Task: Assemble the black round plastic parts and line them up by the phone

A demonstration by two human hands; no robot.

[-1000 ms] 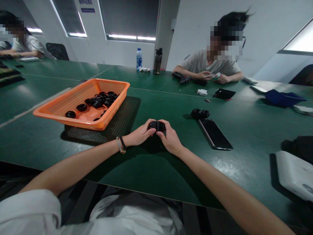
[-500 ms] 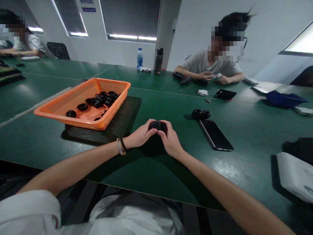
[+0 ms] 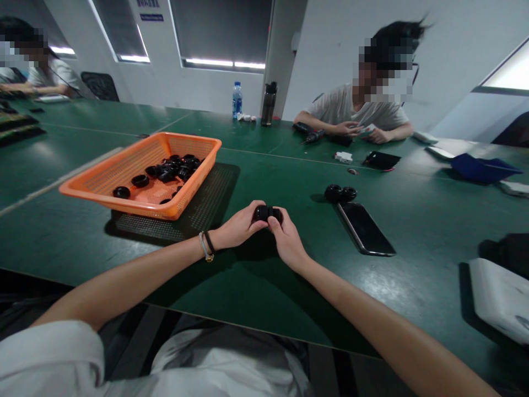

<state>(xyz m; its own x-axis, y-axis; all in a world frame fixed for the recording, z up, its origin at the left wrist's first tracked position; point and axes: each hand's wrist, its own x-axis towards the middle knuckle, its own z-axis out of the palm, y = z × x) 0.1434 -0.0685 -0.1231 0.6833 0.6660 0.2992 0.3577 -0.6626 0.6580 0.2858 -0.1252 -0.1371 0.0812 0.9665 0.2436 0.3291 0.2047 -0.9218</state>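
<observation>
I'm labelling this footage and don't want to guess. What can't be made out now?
In the head view:
Outer ends of the held black parts: hidden by the left grip and right grip.
Number of black pieces in the orange basket: they overlap.
White device: cut off by the right edge.
Wall sign: lettering too small and blurred.

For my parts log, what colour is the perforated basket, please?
The basket is orange, clearest in the head view.

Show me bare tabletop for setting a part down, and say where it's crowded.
Bare green tabletop lies beyond the left hand and right hand, between the orange perforated plastic basket and the paired round black parts; another patch lies between the black rectangular phone and the rounded white box. Crowded before the facing person: black tool, white part, flat black object.
</observation>
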